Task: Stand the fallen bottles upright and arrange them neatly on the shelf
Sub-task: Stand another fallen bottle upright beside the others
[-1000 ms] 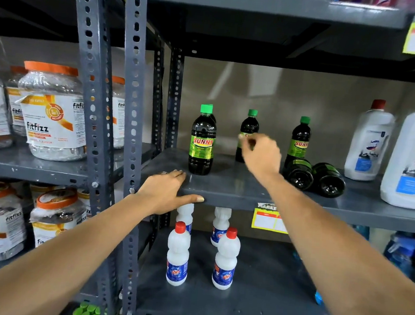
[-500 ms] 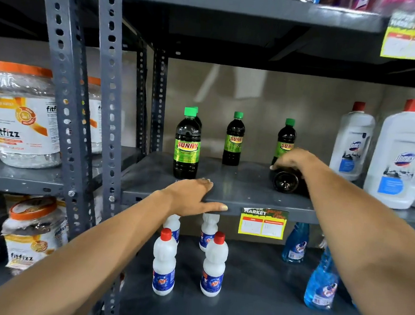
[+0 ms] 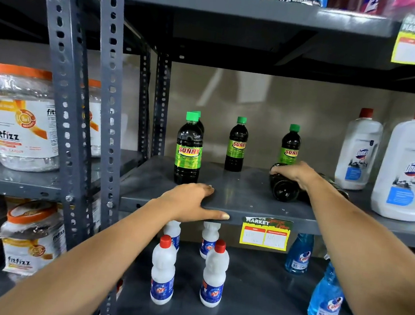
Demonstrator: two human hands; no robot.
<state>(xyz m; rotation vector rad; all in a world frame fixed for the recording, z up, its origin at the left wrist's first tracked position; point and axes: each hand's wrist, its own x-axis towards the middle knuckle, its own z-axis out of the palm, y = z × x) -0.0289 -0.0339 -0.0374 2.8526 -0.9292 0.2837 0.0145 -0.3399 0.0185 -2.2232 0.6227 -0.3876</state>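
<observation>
Two grey metal shelves (image 3: 243,193) fill the middle of the frame, much as half a second ago, though the view has shifted slightly. Big white jugs (image 3: 406,164) stand at the right edge, and orange-lidded jars (image 3: 21,118) sit at the left. Three dark green-capped bottles (image 3: 189,148) stand upright across the centre, a fourth cap peeking out behind the leftmost one. Right of centre, a fallen bottle (image 3: 284,189) lies on its side, base toward the camera, with another partly hidden behind the arm. The right hand (image 3: 294,171) has settled further over that fallen bottle than before, fingers curled down onto its top; whether it is fully gripped, I cannot tell. The left hand (image 3: 192,202) stays flat and open on the shelf's front edge, thumb along the lip, unchanged. Below, small white bottles (image 3: 162,270) and blue spray bottles (image 3: 326,297) stand.
</observation>
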